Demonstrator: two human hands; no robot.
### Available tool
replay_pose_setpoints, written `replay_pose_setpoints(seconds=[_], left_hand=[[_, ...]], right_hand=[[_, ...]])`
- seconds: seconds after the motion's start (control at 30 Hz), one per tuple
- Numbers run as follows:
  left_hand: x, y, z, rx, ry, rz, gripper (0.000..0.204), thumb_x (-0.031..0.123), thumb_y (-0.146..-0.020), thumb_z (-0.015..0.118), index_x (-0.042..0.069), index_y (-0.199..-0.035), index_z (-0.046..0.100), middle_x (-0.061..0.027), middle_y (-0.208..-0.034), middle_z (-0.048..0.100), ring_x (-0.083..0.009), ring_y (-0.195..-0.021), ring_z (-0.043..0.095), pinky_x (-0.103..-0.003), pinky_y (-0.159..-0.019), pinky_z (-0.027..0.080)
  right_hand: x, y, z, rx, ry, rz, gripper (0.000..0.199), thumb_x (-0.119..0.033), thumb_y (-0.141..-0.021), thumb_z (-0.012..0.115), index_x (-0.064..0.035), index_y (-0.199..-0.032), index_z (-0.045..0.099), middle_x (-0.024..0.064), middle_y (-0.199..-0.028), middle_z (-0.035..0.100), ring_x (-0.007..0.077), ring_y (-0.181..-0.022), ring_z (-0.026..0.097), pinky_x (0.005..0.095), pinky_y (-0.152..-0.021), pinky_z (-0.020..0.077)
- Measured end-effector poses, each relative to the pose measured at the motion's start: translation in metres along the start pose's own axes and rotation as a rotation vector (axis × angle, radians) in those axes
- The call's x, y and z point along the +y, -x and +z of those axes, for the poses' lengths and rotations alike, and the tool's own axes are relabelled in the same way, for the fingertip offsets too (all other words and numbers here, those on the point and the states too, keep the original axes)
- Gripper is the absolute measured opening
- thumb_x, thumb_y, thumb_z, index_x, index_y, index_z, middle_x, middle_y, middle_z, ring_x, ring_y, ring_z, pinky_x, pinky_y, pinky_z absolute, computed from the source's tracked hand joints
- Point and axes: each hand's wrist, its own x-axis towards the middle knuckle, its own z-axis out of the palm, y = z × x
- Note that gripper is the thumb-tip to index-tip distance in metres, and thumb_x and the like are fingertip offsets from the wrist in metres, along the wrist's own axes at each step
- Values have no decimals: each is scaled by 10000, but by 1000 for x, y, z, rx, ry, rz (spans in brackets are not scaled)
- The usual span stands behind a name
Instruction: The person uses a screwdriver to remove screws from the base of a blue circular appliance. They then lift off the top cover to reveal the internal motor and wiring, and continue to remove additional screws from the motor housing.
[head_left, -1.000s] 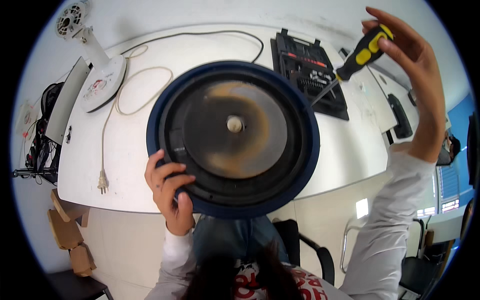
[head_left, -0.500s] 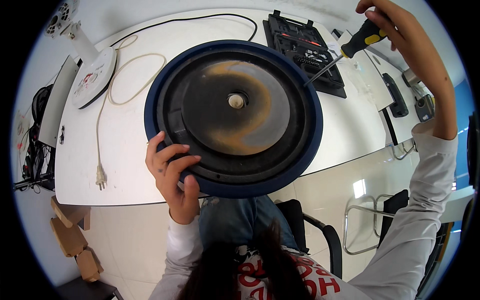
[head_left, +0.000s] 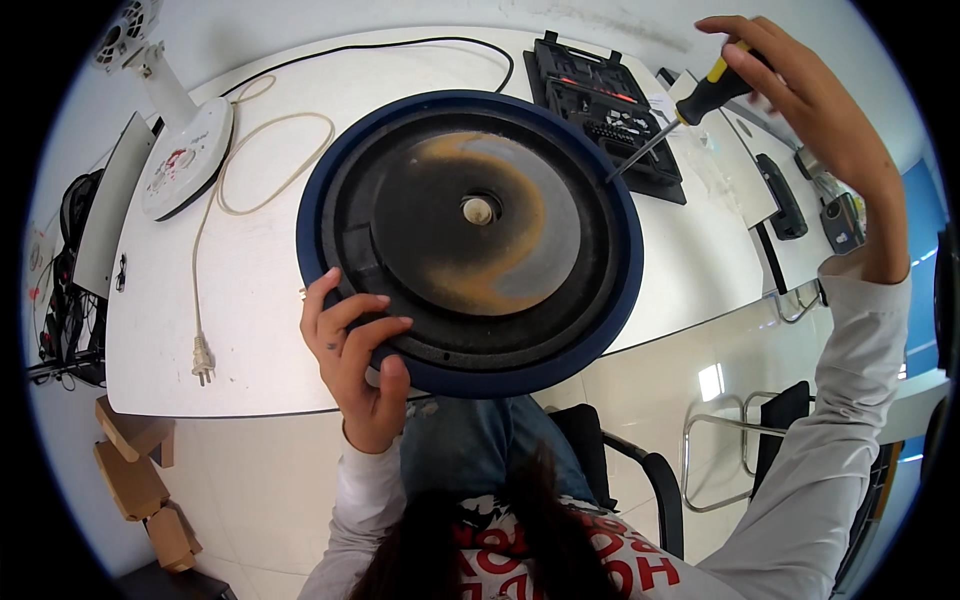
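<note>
A large round base (head_left: pixel 440 230) with a dark blue rim fills the middle. Its black inner face carries a round metal plate stained rusty brown, with a pale stub in the centre hole. At the base's near left edge, my left hand (head_left: pixel 360 365) grips the rim, fingers bent over the black face. My right hand (head_left: pixel 800 90) holds a screwdriver (head_left: pixel 705 98) by its black and yellow handle. The shaft slants down to the left, its tip at the inside of the far right rim. Whatever the tip meets there is too small to make out.
Behind the base, an open black tool case (head_left: pixel 605 115) lies on the white table (head_left: pixel 250 330). To the left stands a white fan stand (head_left: pixel 190 160), its cream cord (head_left: pixel 205 300) trailing to a plug. A black cable (head_left: pixel 420 40) crosses the back. Chairs (head_left: pixel 660 490) stand at the near right.
The round base has shifted slightly, its far edge now lower in view. The screwdriver handle has turned about its axis, and my right hand's fingers have moved on it. My left hand keeps its grip.
</note>
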Motion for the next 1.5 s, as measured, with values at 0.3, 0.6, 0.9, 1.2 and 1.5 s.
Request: replay_pose_setpoints(seconds=[0.3,0.6,0.9,1.2,1.5], left_hand=[[-1,-1,3,-12,27,5,238,236,-846,489,61,-847,650,-97,-1060,581,-374,-1264,352,-511,-1044,240],[0,0,2,-5,18,-1,244,242,-853,485,64,-847,652,-97,-1056,582,-375,-1262,354,-507,-1043,237],[0,1,0,4,1,-2,265,264,-866,480,66,-841,654,-96,-1048,585,-374,-1264,356,-502,-1041,238],[0,1,2,16,4,-1,280,277,-872,476,65,-834,655,-97,-1038,589,-374,-1262,360,-501,-1041,239],[1,1,1,13,10,-6,271,265,-871,475,64,-834,654,-93,-1041,590,-375,-1264,356,-502,-1043,237]], right_hand=[[-42,-7,-35,-204,129,64,212,-113,-919,497,-44,-1109,561,130,-926,577,234,-910,603,366,-802,496],[-53,-5,-48,-363,171,-4,271,5,-873,561,-68,-1134,562,115,-1070,519,216,-909,592,317,-772,521],[2,-11,-6,-47,71,-199,267,-226,-944,486,-87,-1156,571,111,-882,581,217,-779,608,301,-750,486],[-27,-20,-21,-161,-39,78,291,-73,-855,624,-40,-1133,547,100,-1067,552,172,-886,587,294,-780,506],[-43,-6,-22,-117,-101,-21,361,-40,-857,592,-58,-1196,469,102,-1057,556,166,-897,586,313,-813,479]])
